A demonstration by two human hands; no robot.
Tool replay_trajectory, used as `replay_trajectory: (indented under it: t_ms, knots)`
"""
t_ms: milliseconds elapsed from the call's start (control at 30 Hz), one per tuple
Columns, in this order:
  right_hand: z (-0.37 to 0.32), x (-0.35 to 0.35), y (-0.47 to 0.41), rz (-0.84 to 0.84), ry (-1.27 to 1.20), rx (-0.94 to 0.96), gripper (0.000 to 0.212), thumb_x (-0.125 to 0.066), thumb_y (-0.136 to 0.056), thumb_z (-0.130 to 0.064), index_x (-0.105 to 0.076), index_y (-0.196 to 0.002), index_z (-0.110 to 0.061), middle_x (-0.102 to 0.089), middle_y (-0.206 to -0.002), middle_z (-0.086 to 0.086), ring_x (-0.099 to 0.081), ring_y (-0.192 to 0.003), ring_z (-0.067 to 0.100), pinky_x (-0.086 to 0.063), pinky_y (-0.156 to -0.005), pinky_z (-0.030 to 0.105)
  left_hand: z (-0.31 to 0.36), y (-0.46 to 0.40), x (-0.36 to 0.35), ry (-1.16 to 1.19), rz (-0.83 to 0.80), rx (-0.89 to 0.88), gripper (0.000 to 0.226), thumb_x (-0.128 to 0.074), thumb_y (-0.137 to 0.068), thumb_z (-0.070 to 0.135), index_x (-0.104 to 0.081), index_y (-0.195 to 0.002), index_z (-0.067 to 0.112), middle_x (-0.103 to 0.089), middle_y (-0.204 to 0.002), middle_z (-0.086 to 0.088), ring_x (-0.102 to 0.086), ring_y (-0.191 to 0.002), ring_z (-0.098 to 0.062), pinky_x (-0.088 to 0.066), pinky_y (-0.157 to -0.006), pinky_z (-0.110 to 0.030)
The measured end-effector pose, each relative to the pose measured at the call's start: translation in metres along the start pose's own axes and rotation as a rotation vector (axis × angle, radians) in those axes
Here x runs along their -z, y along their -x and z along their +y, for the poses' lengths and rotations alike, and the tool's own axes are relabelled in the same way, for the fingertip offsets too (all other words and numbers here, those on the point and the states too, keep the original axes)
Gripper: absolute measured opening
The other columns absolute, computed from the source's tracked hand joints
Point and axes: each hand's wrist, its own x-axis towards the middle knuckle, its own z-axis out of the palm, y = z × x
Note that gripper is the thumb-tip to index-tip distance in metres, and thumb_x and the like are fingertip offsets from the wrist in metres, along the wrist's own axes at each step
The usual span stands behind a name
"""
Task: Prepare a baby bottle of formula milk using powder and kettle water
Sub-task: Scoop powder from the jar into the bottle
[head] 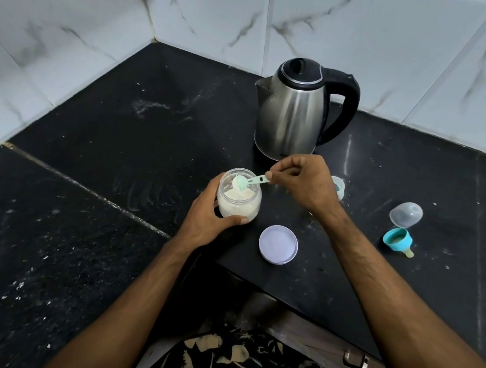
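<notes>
Head view looks down on a black speckled stone counter [119, 147] set into a corner of white marbled wall tiles. Near the counter's front edge stands a small clear jar [239, 197], round-shouldered and wide-mouthed, about half full of pale cream powder. The left hand [211, 213] grips the jar from its left side, fingers curled behind the glass and the thumb wrapped across the front near the base. The right hand [305, 181] pinches the end of a mint-green plastic scoop [251, 181] between thumb and forefinger, the other fingers curled in; the scoop's bowl, heaped with powder, sits at the jar's open mouth. The jar's pale lilac lid [278, 244] lies flat just beside it, towards the front edge. Behind the hands, near the back wall, stands a brushed-steel kettle [296, 111] with black lid and handle. A baby bottle [338, 188] is mostly hidden behind the right hand. Further right lie a clear domed cap [406, 214] and, near it, a blue collar with its yellowish teat [398, 239], tipped on its side.
</notes>
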Motion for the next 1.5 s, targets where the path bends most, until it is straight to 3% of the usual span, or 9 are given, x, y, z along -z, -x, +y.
replay_trajectory:
  t_ms: [133, 300, 433, 700, 867, 967, 1267, 1500]
  knots:
    - [0.002, -0.006, 0.000, -0.018, 0.015, 0.010, 0.008, -0.082, -0.079, -0.016, -0.074, -0.078, -0.016, -0.070, -0.063, -0.006, -0.055, -0.049, -0.002, -0.045, -0.051, 0.014, -0.002, 0.001, -0.002, 0.012, 0.000, 0.011, 0.093, -0.090, -0.062, 0.035, -0.039, -0.139, 0.046, -0.054, -0.136, 0.024, -0.052, -0.127, -0.002, -0.047, -0.106, -0.037]
    - [0.000, -0.016, 0.005, -0.119, 0.047, 0.049, 0.014, -0.082, -0.079, -0.016, -0.072, -0.074, -0.024, -0.071, -0.065, -0.011, -0.062, -0.056, -0.004, -0.045, -0.052, 0.012, -0.001, 0.002, -0.001, 0.008, 0.003, 0.009, 0.092, -0.091, -0.063, 0.032, -0.039, -0.137, 0.050, -0.055, -0.136, 0.022, -0.054, -0.126, -0.003, -0.047, -0.105, -0.037]
    - [0.001, -0.015, 0.004, -0.069, 0.017, 0.008, 0.014, -0.083, -0.079, -0.018, -0.072, -0.072, -0.023, -0.072, -0.066, -0.003, -0.061, -0.056, 0.004, -0.049, -0.051, 0.018, 0.000, 0.002, -0.002, 0.004, 0.008, 0.000, 0.092, -0.091, -0.062, 0.031, -0.038, -0.135, 0.052, -0.054, -0.136, 0.022, -0.053, -0.127, -0.004, -0.047, -0.105, -0.036]
    - [0.004, -0.010, 0.002, 0.007, -0.007, 0.014, 0.016, -0.083, -0.078, -0.016, -0.071, -0.071, -0.024, -0.067, -0.058, -0.010, -0.052, -0.044, -0.003, -0.043, -0.047, 0.013, 0.000, 0.002, -0.002, -0.002, 0.006, -0.003, 0.092, -0.091, -0.062, 0.032, -0.039, -0.136, 0.050, -0.054, -0.136, 0.023, -0.052, -0.127, -0.002, -0.047, -0.105, -0.035]
    - [0.002, -0.014, 0.007, -0.086, 0.035, 0.121, 0.019, -0.083, -0.078, -0.017, -0.070, -0.072, -0.028, -0.070, -0.066, -0.012, -0.060, -0.056, -0.004, -0.045, -0.051, 0.012, -0.001, 0.002, -0.002, 0.002, -0.003, 0.011, 0.095, -0.091, -0.063, 0.027, -0.040, -0.142, 0.036, -0.055, -0.137, 0.018, -0.053, -0.126, -0.004, -0.047, -0.105, -0.037]
    - [0.002, -0.014, 0.006, -0.070, 0.019, 0.116, 0.021, -0.084, -0.077, -0.017, -0.069, -0.070, -0.030, -0.070, -0.065, -0.010, -0.060, -0.056, -0.002, -0.047, -0.051, 0.015, -0.002, 0.002, -0.002, -0.005, -0.005, 0.009, 0.095, -0.091, -0.063, 0.027, -0.040, -0.141, 0.038, -0.055, -0.138, 0.017, -0.053, -0.127, -0.004, -0.047, -0.105, -0.036]
    - [0.004, -0.009, 0.002, -0.014, -0.038, 0.065, 0.012, -0.083, -0.079, -0.016, -0.073, -0.074, -0.021, -0.074, -0.069, 0.004, -0.057, -0.054, 0.007, -0.047, -0.049, 0.019, -0.002, 0.002, 0.000, -0.024, -0.004, 0.012, 0.092, -0.090, -0.062, 0.035, -0.037, -0.134, 0.056, -0.054, -0.136, 0.026, -0.052, -0.126, 0.000, -0.047, -0.103, -0.032]
    - [0.007, -0.007, 0.003, 0.013, -0.066, 0.031, 0.007, -0.081, -0.080, -0.015, -0.074, -0.079, -0.012, -0.073, -0.067, 0.000, -0.058, -0.053, 0.006, -0.047, -0.049, 0.018, 0.000, 0.001, 0.000, -0.030, -0.028, 0.025, 0.095, -0.091, -0.063, 0.033, -0.036, -0.140, 0.044, -0.052, -0.138, 0.023, -0.050, -0.128, 0.000, -0.045, -0.108, -0.039]
